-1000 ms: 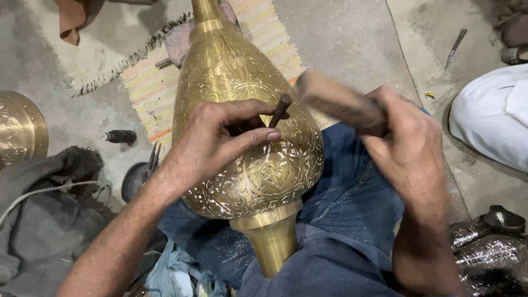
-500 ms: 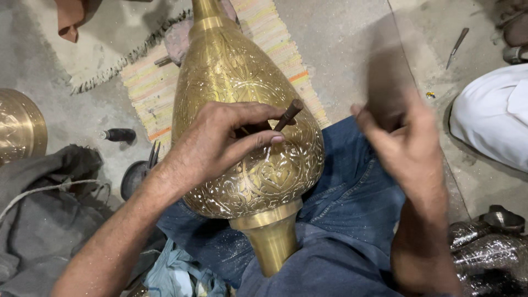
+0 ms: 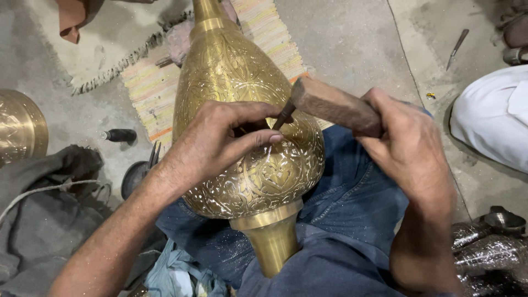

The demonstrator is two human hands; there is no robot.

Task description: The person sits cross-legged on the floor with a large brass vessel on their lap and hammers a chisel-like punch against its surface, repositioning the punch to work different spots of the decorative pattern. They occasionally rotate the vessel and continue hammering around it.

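A large engraved brass vase [image 3: 236, 82] lies across my lap on blue jeans [image 3: 352, 203], neck pointing away. My left hand [image 3: 220, 137] rests on its belly and pinches a small dark chisel [image 3: 284, 115], tip against the brass. My right hand [image 3: 410, 148] grips a wooden mallet block [image 3: 330, 104], whose end touches the chisel's top. The vase's plain foot [image 3: 272, 245] points toward me.
A striped woven mat [image 3: 148, 88] lies under the vase's far end. A second brass piece [image 3: 19, 126] sits at the left edge, grey cloth [image 3: 44, 220] below it. Another person's white-clad knee [image 3: 492, 118] is at right. A loose tool [image 3: 457, 47] lies on the concrete; wrapped metal pieces [image 3: 489, 247] bottom right.
My right hand lifted the wooden block up and away, then brought it back down onto the chisel head. My left hand stayed on the vase holding the chisel.
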